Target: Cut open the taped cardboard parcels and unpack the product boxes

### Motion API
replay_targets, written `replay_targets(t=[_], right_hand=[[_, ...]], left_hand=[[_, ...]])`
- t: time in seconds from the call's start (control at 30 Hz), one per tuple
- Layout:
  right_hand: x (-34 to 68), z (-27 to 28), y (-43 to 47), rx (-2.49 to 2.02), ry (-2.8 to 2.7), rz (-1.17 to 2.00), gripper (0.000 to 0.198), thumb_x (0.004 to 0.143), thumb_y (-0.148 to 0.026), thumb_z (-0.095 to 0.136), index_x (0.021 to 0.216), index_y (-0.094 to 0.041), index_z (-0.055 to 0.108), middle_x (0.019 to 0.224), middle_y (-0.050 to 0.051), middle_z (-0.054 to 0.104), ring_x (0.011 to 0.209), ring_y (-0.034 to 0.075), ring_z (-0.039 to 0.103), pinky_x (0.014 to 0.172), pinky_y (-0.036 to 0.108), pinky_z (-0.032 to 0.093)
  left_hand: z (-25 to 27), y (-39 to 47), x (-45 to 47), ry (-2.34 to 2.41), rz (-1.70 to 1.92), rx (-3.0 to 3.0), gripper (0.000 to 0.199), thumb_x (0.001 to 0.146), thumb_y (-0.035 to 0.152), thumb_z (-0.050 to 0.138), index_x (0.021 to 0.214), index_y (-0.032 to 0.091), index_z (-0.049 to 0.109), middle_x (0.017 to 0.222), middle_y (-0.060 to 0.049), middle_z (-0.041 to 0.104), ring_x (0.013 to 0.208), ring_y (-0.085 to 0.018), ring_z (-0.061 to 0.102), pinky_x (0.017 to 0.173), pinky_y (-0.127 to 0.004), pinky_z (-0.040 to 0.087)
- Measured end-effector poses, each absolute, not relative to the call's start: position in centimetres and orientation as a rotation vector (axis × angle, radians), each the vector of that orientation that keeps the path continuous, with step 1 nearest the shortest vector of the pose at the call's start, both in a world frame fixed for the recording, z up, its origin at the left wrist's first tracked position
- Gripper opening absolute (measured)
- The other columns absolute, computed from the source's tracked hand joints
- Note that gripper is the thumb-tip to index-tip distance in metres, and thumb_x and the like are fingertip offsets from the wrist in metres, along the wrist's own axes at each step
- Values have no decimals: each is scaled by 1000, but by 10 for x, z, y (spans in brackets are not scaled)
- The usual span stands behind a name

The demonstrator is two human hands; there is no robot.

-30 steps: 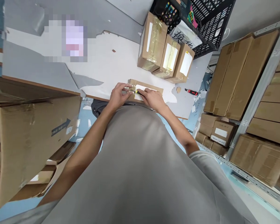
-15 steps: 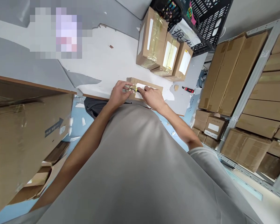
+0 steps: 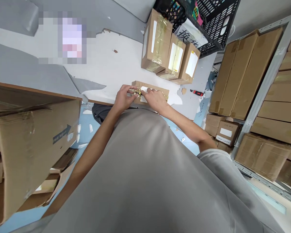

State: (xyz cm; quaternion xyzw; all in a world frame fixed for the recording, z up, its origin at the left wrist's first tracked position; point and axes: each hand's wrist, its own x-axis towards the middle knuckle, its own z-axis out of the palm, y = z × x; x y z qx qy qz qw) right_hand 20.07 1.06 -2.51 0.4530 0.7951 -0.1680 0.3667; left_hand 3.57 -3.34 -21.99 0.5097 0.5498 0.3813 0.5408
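A grey worktop (image 3: 19,64) stands above a littered light-blue floor (image 3: 84,137), with metal shelving (image 3: 264,86) along the right.

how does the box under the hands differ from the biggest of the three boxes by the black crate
The near box looks smaller than the far box. The left hand and right hand are at the near box, while no hand touches the far box. The right hand partly covers the near box's label, whereas the far box's narrow label is unobstructed. Both are brown cardboard with shiny tape.
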Motion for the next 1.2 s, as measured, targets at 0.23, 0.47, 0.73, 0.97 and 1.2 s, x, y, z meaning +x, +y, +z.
replay_targets(t=[0.23,0.47,0.73,0.97,1.2], right_hand=[[247,-21,7,1265,1936,-409,54,111,2,38,144,-8,79,141,29,80,130,36,80,97,43,56],[320,-19,-5,1404,1821,-413,53,111,0,41,149,-10,78,140,32,79,131,39,79,96,44,53],[353,-26,-5,1470,1854,-471,53,115,-3,43,151,-17,79,140,27,80,133,37,77,96,41,49],[379,-33,-15,1493,1946,-553,57,114,-6,45,157,-26,78,133,21,82,123,33,76,90,39,48],[394,-56,-35,1690,2154,-880,49,122,-25,49,163,-30,74,141,14,82,132,30,73,98,34,53]], left_hand=[[-214,-36,34,1315,898,1164,51,90,49,82,132,20,81,143,-15,74,109,-26,80,88,-38,72],[-208,-37,35,1407,868,1161,50,89,48,80,130,21,82,144,-15,76,110,-27,80,84,-35,69],[-202,-32,34,1476,825,1146,49,86,50,77,127,22,80,146,-15,79,109,-27,81,83,-36,67],[-198,-27,29,1492,757,1134,51,83,52,76,125,23,78,142,-15,83,112,-30,81,91,-42,69],[-203,-22,3,1515,735,1108,62,78,67,79,120,21,77,126,-15,84,102,-27,80,89,-42,70]])
